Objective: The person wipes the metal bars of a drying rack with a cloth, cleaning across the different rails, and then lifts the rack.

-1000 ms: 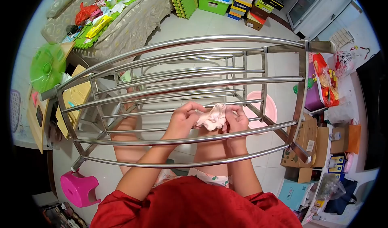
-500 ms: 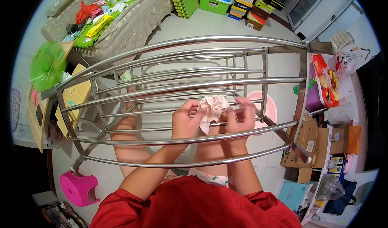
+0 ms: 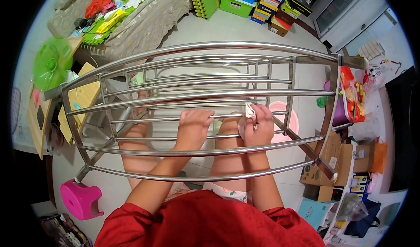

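Observation:
A metal rack (image 3: 201, 94) of shiny tubes lies across in front of me, over my legs. My left hand (image 3: 193, 126) is closed around one of its inner bars. To the right, my right hand (image 3: 259, 126) grips a pale cloth (image 3: 250, 111) and presses it around the same bar. Most of the cloth is hidden under the fingers, with a bit hanging below them.
A pink basin (image 3: 286, 120) stands on the floor behind the rack's right end. Left of me is a pink stool (image 3: 82, 199). Cardboard boxes (image 3: 326, 161) stand at right, and a green fan (image 3: 52, 63) is at left.
Both hands held the crumpled cloth before. My left hand has let go and moved onto the bar, while my right hand has brought the cloth to the bar.

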The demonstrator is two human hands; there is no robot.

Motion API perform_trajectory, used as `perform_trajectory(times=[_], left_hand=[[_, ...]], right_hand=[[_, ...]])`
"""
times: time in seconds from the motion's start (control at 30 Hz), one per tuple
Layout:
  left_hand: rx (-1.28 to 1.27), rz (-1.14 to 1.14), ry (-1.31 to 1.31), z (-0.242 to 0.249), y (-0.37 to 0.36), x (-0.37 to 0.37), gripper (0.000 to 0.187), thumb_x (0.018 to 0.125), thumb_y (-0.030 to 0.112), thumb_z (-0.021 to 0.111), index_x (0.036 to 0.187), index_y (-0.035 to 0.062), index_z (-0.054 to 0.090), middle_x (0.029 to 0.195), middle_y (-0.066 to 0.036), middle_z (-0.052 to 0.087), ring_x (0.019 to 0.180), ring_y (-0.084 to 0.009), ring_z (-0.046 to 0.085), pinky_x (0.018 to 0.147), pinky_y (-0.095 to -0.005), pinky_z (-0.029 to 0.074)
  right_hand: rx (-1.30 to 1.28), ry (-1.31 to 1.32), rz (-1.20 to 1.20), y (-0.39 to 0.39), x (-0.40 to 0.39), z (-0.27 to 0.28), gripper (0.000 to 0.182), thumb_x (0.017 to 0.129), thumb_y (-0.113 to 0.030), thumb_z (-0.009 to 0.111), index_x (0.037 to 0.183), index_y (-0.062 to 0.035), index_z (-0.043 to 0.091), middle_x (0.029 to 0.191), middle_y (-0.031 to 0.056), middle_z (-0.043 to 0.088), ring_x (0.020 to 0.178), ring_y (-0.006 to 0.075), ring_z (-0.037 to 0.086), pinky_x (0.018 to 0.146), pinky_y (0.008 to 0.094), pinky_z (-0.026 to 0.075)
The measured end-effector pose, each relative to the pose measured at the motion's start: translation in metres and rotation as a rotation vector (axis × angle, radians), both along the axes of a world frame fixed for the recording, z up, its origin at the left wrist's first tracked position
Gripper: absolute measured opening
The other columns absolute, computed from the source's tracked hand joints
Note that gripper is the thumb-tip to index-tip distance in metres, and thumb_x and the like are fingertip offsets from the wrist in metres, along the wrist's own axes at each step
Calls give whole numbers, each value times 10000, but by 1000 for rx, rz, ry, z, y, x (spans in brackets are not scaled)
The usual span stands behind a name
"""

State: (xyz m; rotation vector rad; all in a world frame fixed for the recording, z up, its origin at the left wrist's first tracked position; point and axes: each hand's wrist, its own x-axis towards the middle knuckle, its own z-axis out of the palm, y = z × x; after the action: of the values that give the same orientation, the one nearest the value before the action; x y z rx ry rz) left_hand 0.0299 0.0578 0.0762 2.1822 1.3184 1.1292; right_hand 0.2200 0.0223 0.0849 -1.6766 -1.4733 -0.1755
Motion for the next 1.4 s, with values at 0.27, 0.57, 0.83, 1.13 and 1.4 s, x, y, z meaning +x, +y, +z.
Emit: perform_trajectory(times=[0.27, 0.57, 0.83, 1.13, 1.4], left_hand=[[19, -8, 38, -4, 1, 1, 147, 871, 141, 636, 996, 95, 697, 903, -58, 695, 856, -249, 625, 861, -379, 416], [23, -21, 32, -6, 2, 0, 147, 864, 152, 640, 991, 95, 691, 886, -45, 680, 862, -240, 618, 850, -382, 418], [19, -27, 22, -6, 2, -2, 136, 870, 137, 641, 988, 106, 701, 850, -57, 686, 842, -248, 635, 840, -374, 433], [19, -8, 37, -6, 1, 0, 133, 868, 147, 641, 976, 102, 703, 842, -57, 684, 837, -251, 635, 836, -379, 431], [-6, -33, 57, -3, 0, -3, 154, 880, 170, 627, 1010, 112, 688, 862, -51, 670, 870, -246, 617, 855, -388, 414]], right_hand=[[-7, -12, 21, 6, -11, -9, 334, 721, 0, 613, 1040, -95, 644, 1113, 126, 610, 990, 363, 565, 867, 443, 465], [-51, 103, 141, 3, -35, 0, 318, 736, 12, 605, 1030, -100, 648, 1017, 104, 663, 937, 338, 620, 865, 431, 481], [69, 144, 34, 0, -10, -7, 348, 771, 50, 560, 1099, -48, 621, 1158, 156, 606, 1043, 351, 597, 876, 406, 494], [-38, 32, 156, 3, -35, -8, 365, 762, 6, 602, 1116, -79, 624, 1117, 147, 628, 1025, 347, 595, 874, 422, 483], [-1, 92, 207, -4, -24, 5, 312, 801, -3, 553, 1092, -75, 637, 1090, 136, 649, 983, 327, 627, 847, 405, 507]])
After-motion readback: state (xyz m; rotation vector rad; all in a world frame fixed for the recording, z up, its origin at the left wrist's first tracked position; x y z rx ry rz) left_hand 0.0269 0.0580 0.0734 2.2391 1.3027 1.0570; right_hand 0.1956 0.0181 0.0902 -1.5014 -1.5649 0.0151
